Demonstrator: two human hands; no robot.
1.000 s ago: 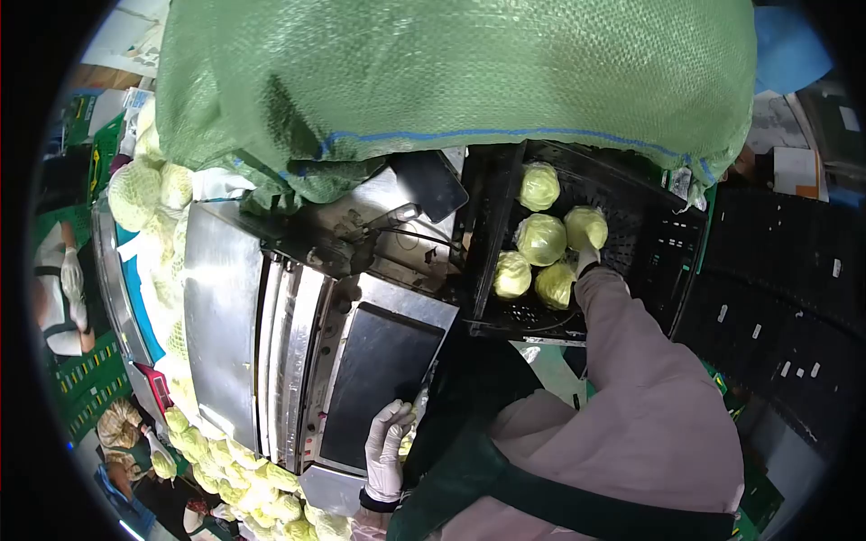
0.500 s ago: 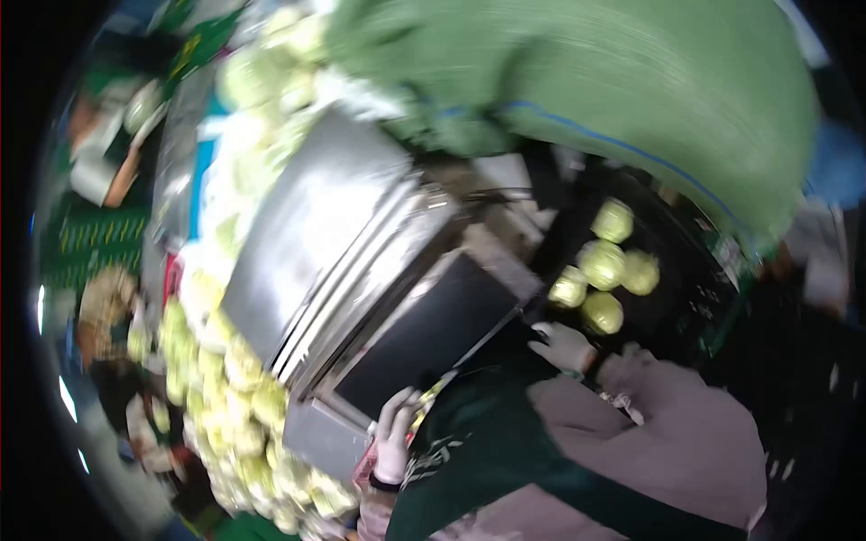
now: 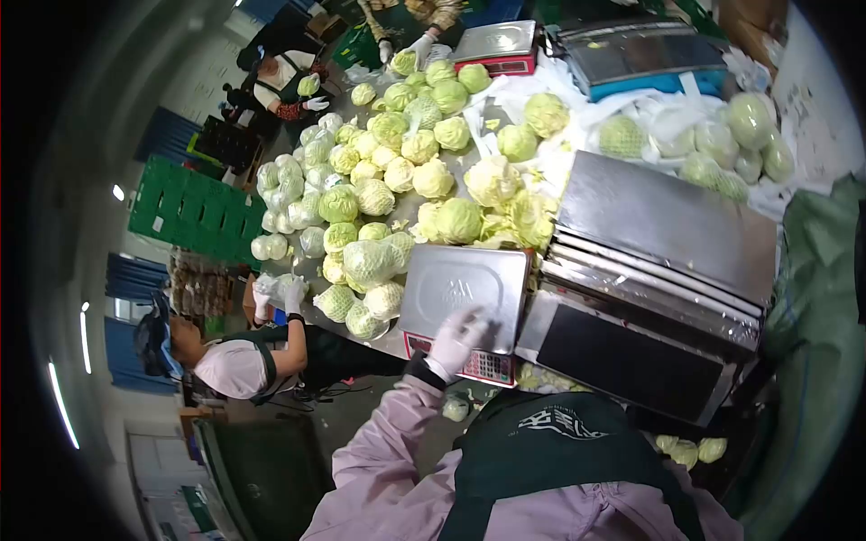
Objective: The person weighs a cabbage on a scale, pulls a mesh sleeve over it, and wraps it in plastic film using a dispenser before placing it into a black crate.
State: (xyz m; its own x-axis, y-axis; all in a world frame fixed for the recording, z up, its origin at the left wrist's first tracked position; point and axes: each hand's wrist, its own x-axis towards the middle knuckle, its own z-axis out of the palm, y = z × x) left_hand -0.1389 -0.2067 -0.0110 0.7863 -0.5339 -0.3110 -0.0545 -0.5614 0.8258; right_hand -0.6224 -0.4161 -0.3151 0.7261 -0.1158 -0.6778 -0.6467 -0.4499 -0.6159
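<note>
My left hand (image 3: pixel 458 341), in a white glove, reaches over the front edge of a digital weighing scale (image 3: pixel 469 279) with a steel pan and a red front. Its fingers are stretched out across the pan's edge, with nothing in them, close above the keypad. Behind the scale lie loose pale-green cabbages (image 3: pixel 458 220), some in white net sleeves. To the right of the scale stands a steel wrapping machine (image 3: pixel 667 234) with a black plate (image 3: pixel 622 361) in front. My right hand is out of view.
Co-workers stand at the left (image 3: pixel 244 365) and far side (image 3: pixel 293 81) of the table, handling cabbages. A second scale (image 3: pixel 496 43) sits at the back. Green crates (image 3: pixel 194 212) are stacked at left, a green sack (image 3: pixel 821 361) hangs at right, and cabbages (image 3: pixel 686 451) lie low right.
My view has swung left from the wrapping machine to the table of cabbages and the scale. The left hand is now over the scale; the right hand has gone out of view.
</note>
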